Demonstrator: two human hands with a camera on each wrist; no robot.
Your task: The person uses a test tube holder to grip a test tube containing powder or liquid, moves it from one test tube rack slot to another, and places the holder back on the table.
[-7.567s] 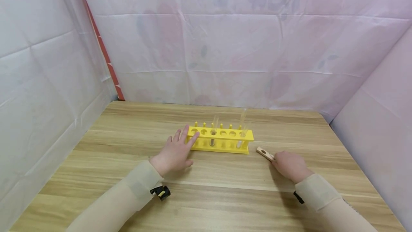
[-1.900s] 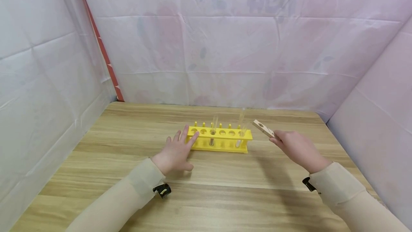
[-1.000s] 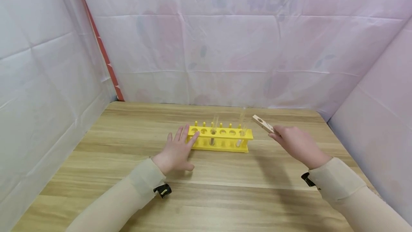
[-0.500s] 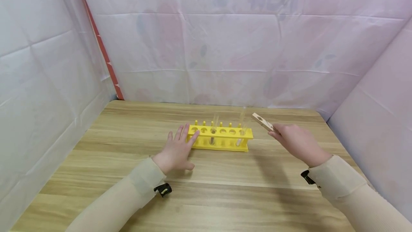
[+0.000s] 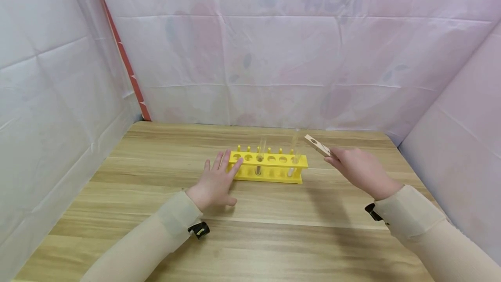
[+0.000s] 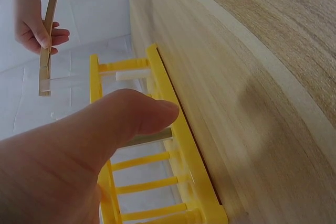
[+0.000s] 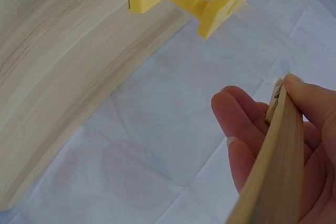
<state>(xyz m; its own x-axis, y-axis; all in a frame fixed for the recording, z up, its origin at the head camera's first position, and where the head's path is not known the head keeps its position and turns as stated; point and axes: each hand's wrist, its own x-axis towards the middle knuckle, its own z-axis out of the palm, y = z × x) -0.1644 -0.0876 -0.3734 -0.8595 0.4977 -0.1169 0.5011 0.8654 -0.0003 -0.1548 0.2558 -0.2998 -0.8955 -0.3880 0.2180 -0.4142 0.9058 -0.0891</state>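
Note:
A yellow test tube rack (image 5: pixel 275 164) stands on the table with two clear glass test tubes in it. The middle test tube (image 5: pixel 262 145) has something dark at its bottom; the tall test tube (image 5: pixel 295 140) at the right end has something white. My left hand (image 5: pixel 211 186) rests on the rack's left end, fingers spread and thumb out to the side. In the air to the right of the rack, my right hand (image 5: pixel 360 171) grips a wooden test tube clamp (image 5: pixel 318 146). Its holed end points at the right tube's upper part; whether they touch I cannot tell.
The wood-grained table (image 5: pixel 235 247) reaches back to a pale patterned cloth (image 5: pixel 282 55) hung behind it. Further cloth walls stand at the left and right, with a red strip (image 5: pixel 127 64) in the left corner.
From low beside the rack, my right hand has raised the test tube clamp to the height of the tubes, then shifted it slightly left. My left hand and the rack have stayed put.

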